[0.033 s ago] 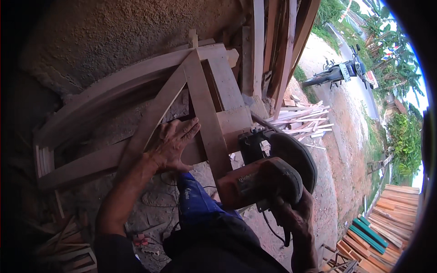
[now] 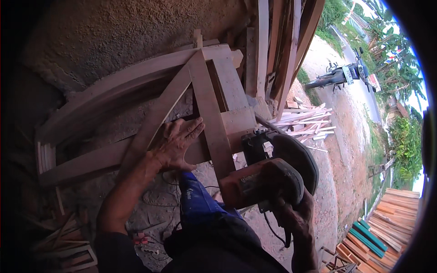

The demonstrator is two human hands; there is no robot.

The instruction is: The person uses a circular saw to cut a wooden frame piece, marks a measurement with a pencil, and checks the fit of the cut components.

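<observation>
My right hand [image 2: 296,214] grips the rear of a red and dark circular saw [image 2: 261,179] with a rounded dark blade guard. The saw sits at the right-hand end of the wood, against the near end of a flat board [image 2: 210,104]. Left of it, my left hand [image 2: 175,145] presses on the wooden rail [image 2: 98,157] under that board, fingers stretched out and thumb spread to the near edge. A slanted board [image 2: 159,111] meets the flat board at a point at the far end. The saw's body hides its cutting edge.
A curved wooden frame [image 2: 123,75] lies by the rough wall [image 2: 150,27]. Tall planks [image 2: 264,50] lean at the back. Loose offcuts [image 2: 305,120] lie on the ground to the right. A motorcycle [image 2: 339,75] stands farther off. Stacked boards [image 2: 391,214] are at lower right, and cables lie below.
The whole view has shifted slightly, so the wood appears a little farther right. Both hands keep the same hold, and the saw stays at the same end of the wood.
</observation>
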